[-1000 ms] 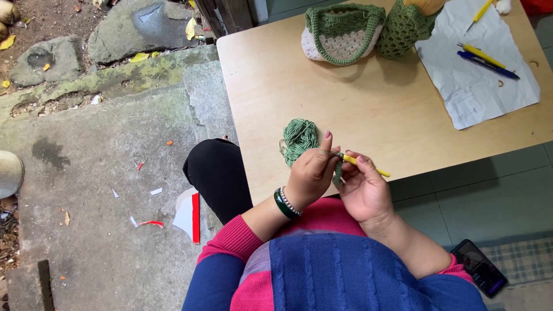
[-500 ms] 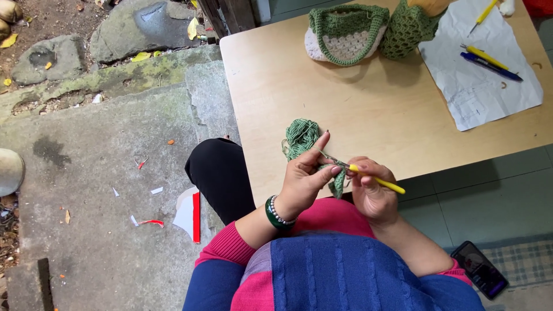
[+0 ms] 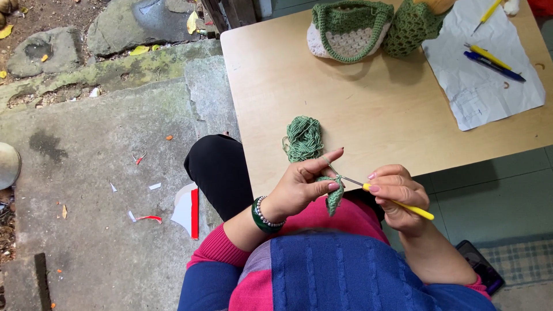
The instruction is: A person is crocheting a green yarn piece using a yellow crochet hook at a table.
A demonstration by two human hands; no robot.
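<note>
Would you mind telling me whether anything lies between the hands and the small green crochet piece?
Nothing visible does. The left hand already pinches the crochet piece, and the right hand holds the yellow-handled hook with its tip at the piece.

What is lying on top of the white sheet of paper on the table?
On the white paper lie a yellow pen, a blue pen and another yellow pen near its top. Anything beneath the sheet is hidden.

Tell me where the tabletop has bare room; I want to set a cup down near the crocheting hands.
The widest free patch of the table lies left of centre, between the green crocheted bags at the far edge and the green yarn skein. Another runs between the skein and the paper sheet. It is crowded on the right, where pens lie on the paper, and near the left hand and right hand.
</note>
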